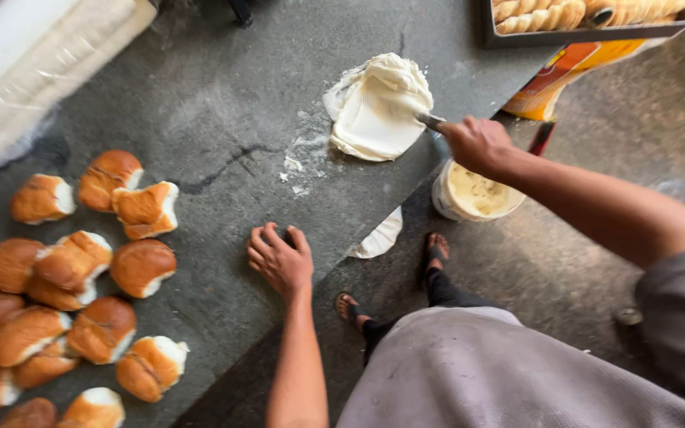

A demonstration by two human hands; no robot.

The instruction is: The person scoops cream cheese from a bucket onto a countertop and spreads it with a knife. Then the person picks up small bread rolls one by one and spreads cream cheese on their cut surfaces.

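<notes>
Our left hand (pixel 281 257) rests knuckles-down on the dark stone counter (pixel 223 103), fingers curled, gripping nothing that we can see. Our right hand (pixel 476 144) grasps a knife (pixel 430 121), its blade reaching left into one white mound of cream (pixel 378 107), which lies ahead of the left hand and just left of the right, the nearer hand. Far left: roughly seventeen buns (pixel 143 265). Below the right hand: one tub (pixel 476 192).

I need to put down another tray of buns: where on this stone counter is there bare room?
Bare counter lies between the buns and the white cream pile, above the left hand. The left side is crowded with buns; the right hand works at the cream.
</notes>
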